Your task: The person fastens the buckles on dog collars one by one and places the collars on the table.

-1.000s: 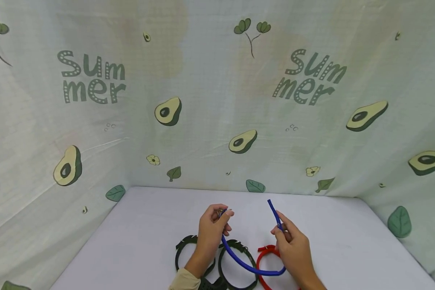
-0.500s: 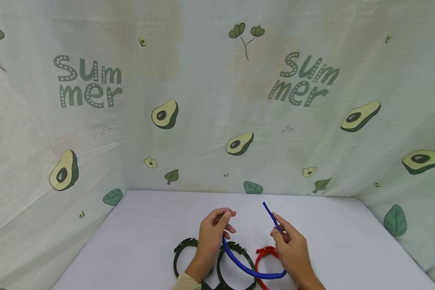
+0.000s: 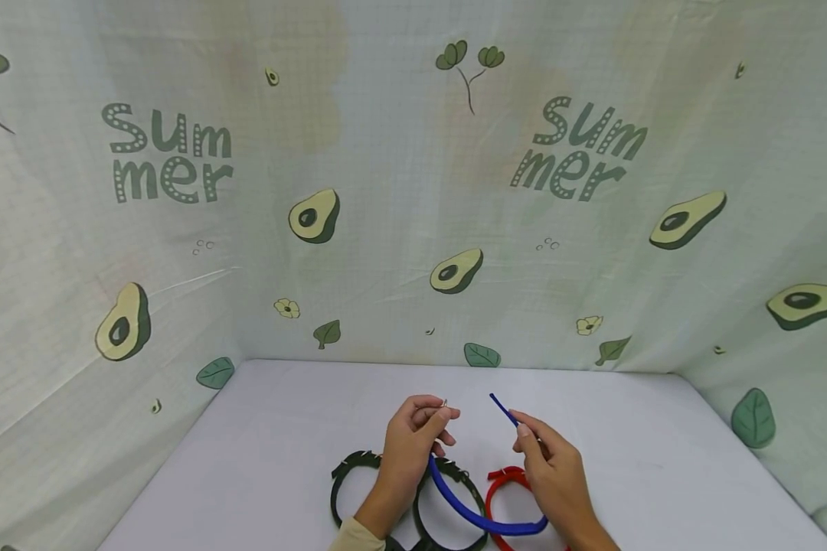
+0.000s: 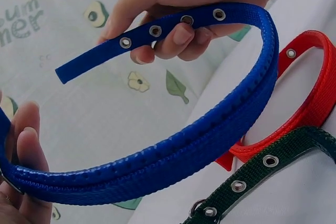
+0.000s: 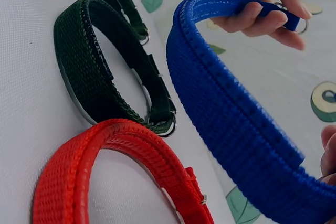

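Note:
A blue collar (image 3: 478, 519) hangs in a loop between both hands above the white table (image 3: 276, 436). My left hand (image 3: 441, 417) pinches its buckle end, where a metal ring shows. My right hand (image 3: 527, 432) pinches the eyelet end, and the free tip (image 3: 498, 402) points up and left toward the left hand. In the left wrist view the right hand (image 4: 173, 30) grips the eyelet strap of the blue collar (image 4: 210, 145). In the right wrist view the left hand (image 5: 257, 9) holds the blue collar (image 5: 236, 124) at its buckle end.
Under the hands lie two dark green collars (image 3: 348, 482) (image 3: 455, 478) and a red collar (image 3: 503, 480), closed into rings near the table's front edge. Cloth printed with avocados (image 3: 386, 191) walls the table at the back and both sides.
The blue collar's free tip has dropped and swung left toward the left hand. The left hand has shifted slightly right and down, narrowing the gap between the hands.

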Available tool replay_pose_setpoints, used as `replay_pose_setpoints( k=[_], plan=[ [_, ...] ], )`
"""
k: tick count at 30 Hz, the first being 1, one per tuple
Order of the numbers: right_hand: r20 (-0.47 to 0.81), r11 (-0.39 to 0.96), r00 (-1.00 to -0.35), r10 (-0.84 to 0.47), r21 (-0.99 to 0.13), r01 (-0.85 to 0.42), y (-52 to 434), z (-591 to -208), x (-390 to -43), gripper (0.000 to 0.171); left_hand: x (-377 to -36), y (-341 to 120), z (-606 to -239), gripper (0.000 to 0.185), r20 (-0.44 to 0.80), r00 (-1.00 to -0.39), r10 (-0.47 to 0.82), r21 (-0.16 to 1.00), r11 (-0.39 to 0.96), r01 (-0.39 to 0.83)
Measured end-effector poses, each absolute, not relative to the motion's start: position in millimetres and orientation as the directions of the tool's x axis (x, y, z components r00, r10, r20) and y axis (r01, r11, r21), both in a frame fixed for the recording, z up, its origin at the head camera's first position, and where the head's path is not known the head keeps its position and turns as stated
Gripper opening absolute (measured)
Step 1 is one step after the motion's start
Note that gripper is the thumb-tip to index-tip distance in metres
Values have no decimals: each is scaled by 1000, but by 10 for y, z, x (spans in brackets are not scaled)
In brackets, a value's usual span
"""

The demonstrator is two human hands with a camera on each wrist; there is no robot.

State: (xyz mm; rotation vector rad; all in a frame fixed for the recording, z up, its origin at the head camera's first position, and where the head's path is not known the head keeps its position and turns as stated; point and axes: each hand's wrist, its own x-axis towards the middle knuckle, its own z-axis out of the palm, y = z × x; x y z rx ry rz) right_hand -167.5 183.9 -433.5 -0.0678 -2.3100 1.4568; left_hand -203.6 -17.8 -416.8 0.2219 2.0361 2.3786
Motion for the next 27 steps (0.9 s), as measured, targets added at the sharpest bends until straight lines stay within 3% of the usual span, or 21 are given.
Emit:
replay_pose_setpoints(
  k=[13, 20, 27],
  plan=[
    [479, 493, -859, 182, -800, -341, 1832, -4341, -1653, 21, -2006, -166, -4148, 31, 127, -983, 132, 980, -170, 104],
    [598, 501, -798, 76, -715, -488, 1810, -4333, -1645, 27, -1998, -143, -4143, 30, 145, -978, 147, 979, -163, 120],
    [610, 492, -792, 26, -698, -521, 1790, -4312, -1619, 30, -2000, -152, -4149, 28, 158, -966, 203, 979, -158, 127]
  ],
)
